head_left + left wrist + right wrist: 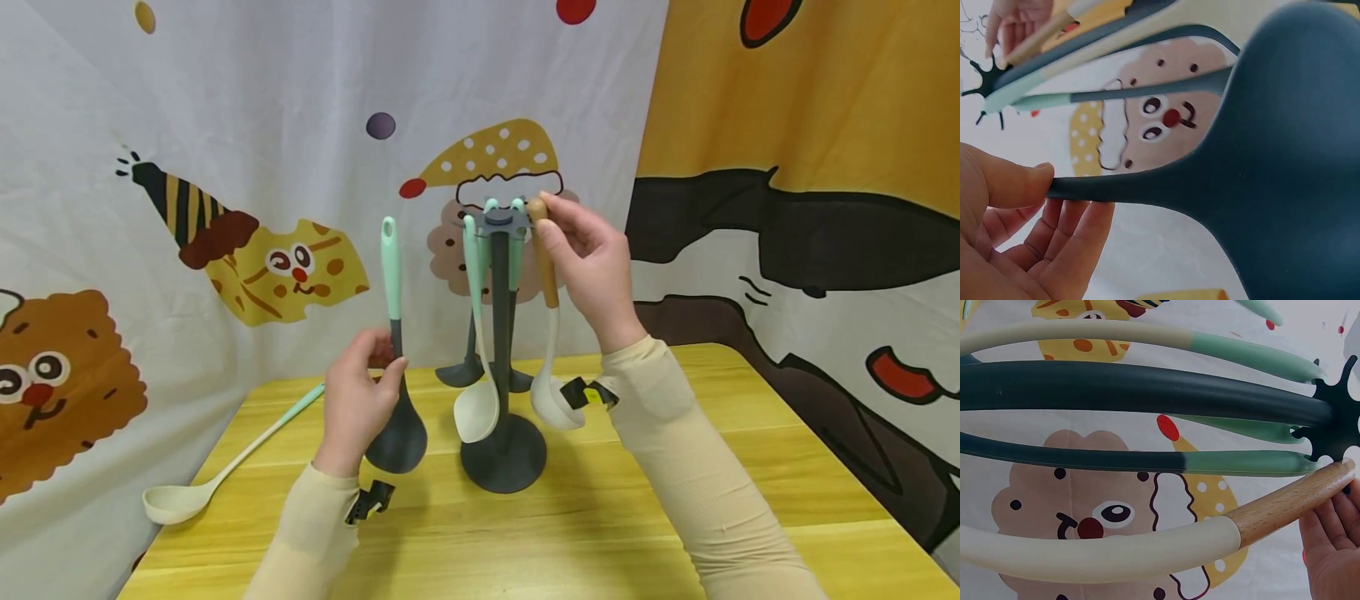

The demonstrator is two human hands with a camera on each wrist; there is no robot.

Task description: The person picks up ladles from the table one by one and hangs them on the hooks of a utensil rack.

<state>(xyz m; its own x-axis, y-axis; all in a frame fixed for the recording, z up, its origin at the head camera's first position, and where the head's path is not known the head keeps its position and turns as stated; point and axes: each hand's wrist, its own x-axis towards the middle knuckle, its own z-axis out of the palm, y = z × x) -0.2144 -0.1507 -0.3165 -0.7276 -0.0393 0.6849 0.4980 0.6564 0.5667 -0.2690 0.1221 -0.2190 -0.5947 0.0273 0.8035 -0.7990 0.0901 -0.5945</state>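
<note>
My left hand (354, 408) pinches the dark neck of a large serving spoon (397, 442) with a mint handle, held upright left of a dark utensil stand (501, 333). The left wrist view shows thumb and fingertips on the neck, beside the wide dark bowl (1291, 144). At the stand's top, my right hand (596, 271) holds the upper end of a white ladle's wooden handle (546, 271). In the right wrist view that handle (1297, 503) meets the stand's hooked top (1335, 412). A cream spoon (476, 412) with a mint handle hangs at the stand's front.
Two dark utensils with mint handles hang behind the post, one a dark ladle (461, 372). A cream ladle (176, 502) with a mint handle lies at the left edge of the wooden table (600, 533). A printed curtain (300, 100) hangs behind the table.
</note>
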